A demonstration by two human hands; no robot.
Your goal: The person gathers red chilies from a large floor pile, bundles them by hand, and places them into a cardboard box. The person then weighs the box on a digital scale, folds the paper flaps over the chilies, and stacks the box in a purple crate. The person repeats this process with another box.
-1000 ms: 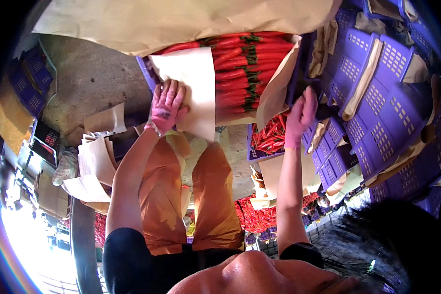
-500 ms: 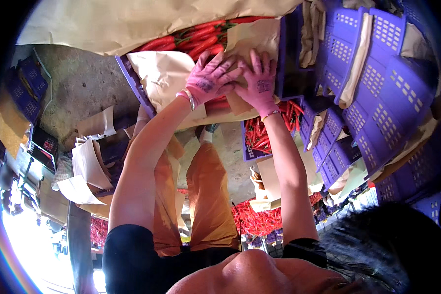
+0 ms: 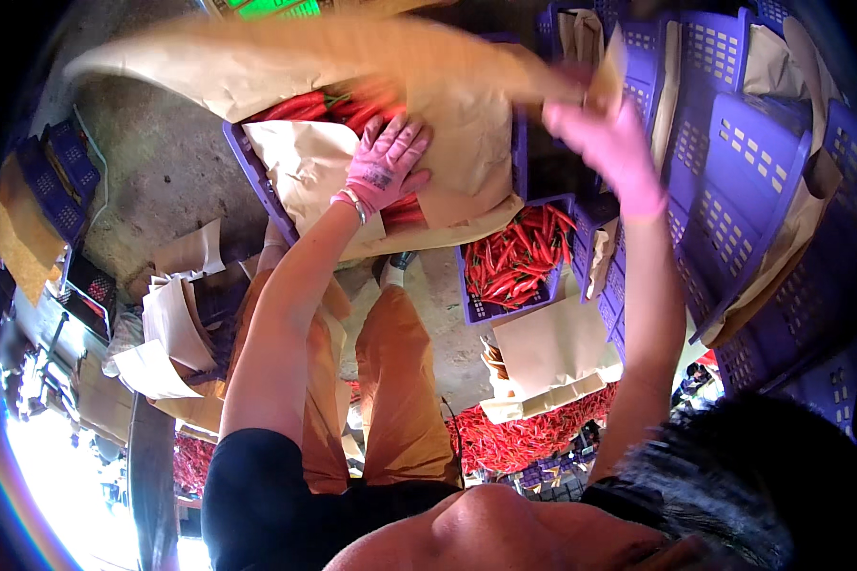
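A purple crate (image 3: 255, 176) lined with brown paper holds red chili peppers (image 3: 305, 105). Paper flaps cover part of the peppers. My left hand (image 3: 386, 169), in a pink glove, lies on the paper with its fingers stretched out, between a left flap (image 3: 307, 164) and a right flap (image 3: 467, 157). Beyond it, a large brown paper sheet (image 3: 352, 49) arches over the crate, smeared by motion. My right hand (image 3: 614, 147), also pink-gloved and blurred, is raised at the crate's right and grips this sheet's right end.
Below the crate's right corner sits a smaller purple crate of red chilies (image 3: 519, 252). Purple crates (image 3: 747, 157) with paper between them stack up on the right. Paper sheets (image 3: 176, 324) lie at the left. More chilies (image 3: 524, 433) are heaped behind my legs.
My right hand has left the flap beside my left hand and moved up and right to the large sheet, whose far part has lifted. My left hand stays on the paper.
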